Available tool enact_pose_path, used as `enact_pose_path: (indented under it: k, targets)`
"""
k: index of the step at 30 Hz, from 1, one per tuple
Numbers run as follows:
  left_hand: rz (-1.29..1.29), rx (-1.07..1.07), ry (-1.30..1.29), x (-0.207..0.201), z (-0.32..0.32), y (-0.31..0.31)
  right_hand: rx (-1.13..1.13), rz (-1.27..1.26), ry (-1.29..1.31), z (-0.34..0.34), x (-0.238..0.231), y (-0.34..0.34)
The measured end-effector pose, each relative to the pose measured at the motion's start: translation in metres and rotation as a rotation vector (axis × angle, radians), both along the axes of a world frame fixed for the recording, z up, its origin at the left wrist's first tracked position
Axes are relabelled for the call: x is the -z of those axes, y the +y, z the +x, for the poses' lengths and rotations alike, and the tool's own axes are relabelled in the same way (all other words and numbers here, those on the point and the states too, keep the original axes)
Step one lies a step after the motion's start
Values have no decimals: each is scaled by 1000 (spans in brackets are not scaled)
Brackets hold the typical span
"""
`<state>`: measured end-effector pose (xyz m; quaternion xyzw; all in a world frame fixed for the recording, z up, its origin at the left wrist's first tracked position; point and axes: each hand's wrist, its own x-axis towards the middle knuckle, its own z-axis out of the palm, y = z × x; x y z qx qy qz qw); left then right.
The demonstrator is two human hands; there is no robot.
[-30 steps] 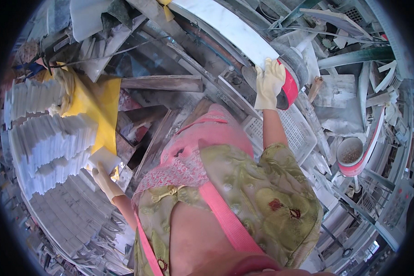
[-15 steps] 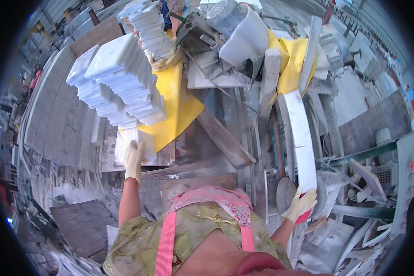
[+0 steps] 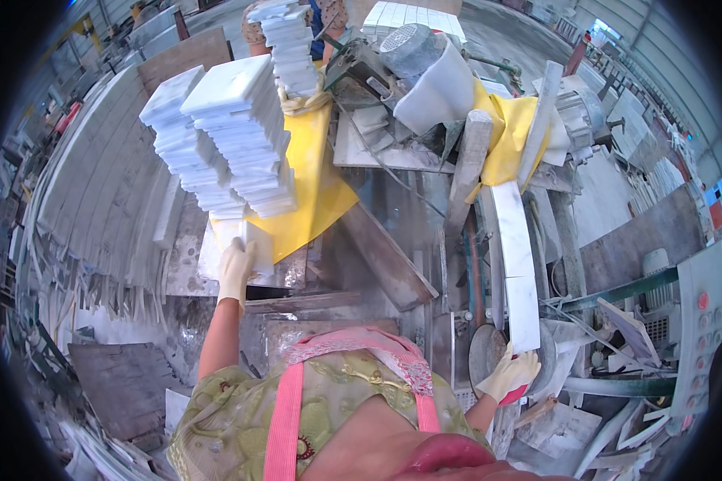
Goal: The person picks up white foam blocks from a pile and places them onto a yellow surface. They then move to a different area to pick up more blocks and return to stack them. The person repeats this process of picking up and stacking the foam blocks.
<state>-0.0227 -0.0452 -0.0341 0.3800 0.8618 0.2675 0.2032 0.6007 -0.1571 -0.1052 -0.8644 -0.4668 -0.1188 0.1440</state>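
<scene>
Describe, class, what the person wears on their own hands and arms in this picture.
Both the left hand and the right hand wear pale cream work gloves; the right glove shows a red patch at its lower edge. The forearms are bare, with short green patterned sleeves above. No cables or markings show.

yellow sheet (image 3: 317, 188) | grey motor (image 3: 409, 48) | control panel (image 3: 702, 321)

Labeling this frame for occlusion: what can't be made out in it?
Head view only:
- Left hand: palm and grip on the white tile hidden by the glove's back.
- Right hand: fingertips hidden behind the marble strip.
- Base of the tile stack: covered by the yellow sheet.
- Floor at lower left: darkened by the fisheye rim.
</scene>
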Motion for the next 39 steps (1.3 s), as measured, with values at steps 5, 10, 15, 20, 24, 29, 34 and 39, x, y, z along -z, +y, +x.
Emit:
enact_pose_path:
  k: [5,10,15,20,24,29,34,39]
  targets:
    - [-36,26,13,4,-5,0,14,-197,-20,0,-28,-7]
    - [-17,30,95,18,-15,1,-299,-197,67,14,-31,-2]
    - [-29,20,53,11,-12,3,-225,-345,24,12,-32,7]
    - [-46,13,22,1,-4,1,-305,-319,-50,6,-34,15]
    - [-10,27,10,-4,-2,-1,-326,-235,-25,21,-40,17]
    - [9,5,-55,-4,0,-1,-500,33,-229,38,-42,38]
    - [28,-15,-35,4,-4,0,-660,-68,-308,36,-21,63]
    - [4,40,132,11,-6,1,-669,-201,-209,37,-4,66]
